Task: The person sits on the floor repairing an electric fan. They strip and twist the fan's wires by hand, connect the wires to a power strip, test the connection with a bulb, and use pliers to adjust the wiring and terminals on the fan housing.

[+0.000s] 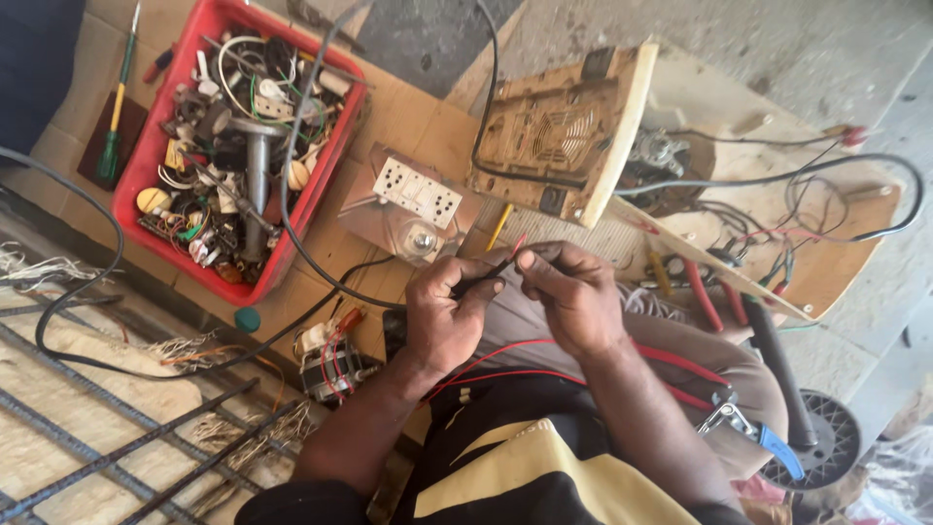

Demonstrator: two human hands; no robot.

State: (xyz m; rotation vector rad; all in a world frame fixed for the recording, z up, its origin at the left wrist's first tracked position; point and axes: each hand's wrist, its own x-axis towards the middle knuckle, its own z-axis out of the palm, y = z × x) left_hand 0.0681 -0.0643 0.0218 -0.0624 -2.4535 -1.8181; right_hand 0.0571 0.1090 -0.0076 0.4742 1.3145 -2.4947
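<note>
Your left hand [449, 316] and right hand [575, 297] meet over your lap, both with a clenched grip on the same thin wire. The left hand pinches the black wire [478, 282] between thumb and fingers; the right hand's fingertips [530, 261] nip its red-tipped end [518, 243] just above. From under your palms 2 red wires [505, 362] run down across your dark and yellow clothing and off toward your right.

Just beyond your hands lies a white switch and socket plate [416, 192] on a brownish board, and next to it stands a tilted beige appliance housing [564, 131] with a round fan grille. A red tray [146, 160] heaped with wires, screws and small parts sits well off to the left on cardboard, with a green-handled screwdriver [115, 117] beside it. A small motor [330, 365] with copper windings rests near your left forearm. Red-handled pliers [708, 297] lie to your right, and a blue-handled tool [763, 437] lies by your right elbow.
</note>
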